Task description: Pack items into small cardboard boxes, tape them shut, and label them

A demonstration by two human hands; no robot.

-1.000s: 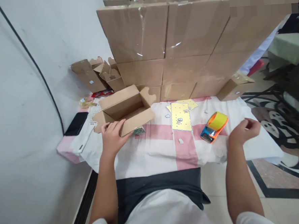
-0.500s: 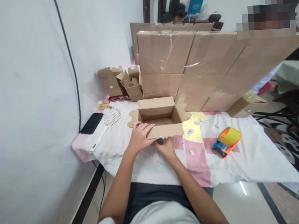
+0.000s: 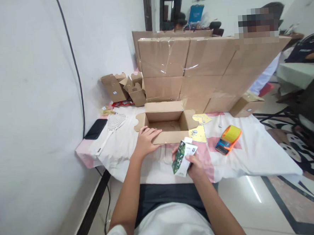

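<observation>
Green-white carton [image 3: 183, 157] gripped in R hand [image 3: 193, 163], L hand [image 3: 145, 141] flat on open box [image 3: 165, 121].

R fingers wrapped tight round the small carton, held tilted just above the near table edge, in front of the box; print on it too small to read, its lower back hidden by the palm. L hand lies open, palm down, on the box's near-left wall, clasping nothing. Box interior partly in shadow, contents hard to tell. Yellow sticker sheet [image 3: 200, 133] just R of box, partly tucked under its flap. Orange-blue tape dispenser [image 3: 228, 139] further R on the pink-white cloth [image 3: 255, 154]. White slotted spatula [image 3: 110, 130] & black phone [image 3: 96, 129] at L. Wall of stacked cartons [image 3: 196, 69] behind blocks most of the room; 2 blurred persons beyond.
</observation>
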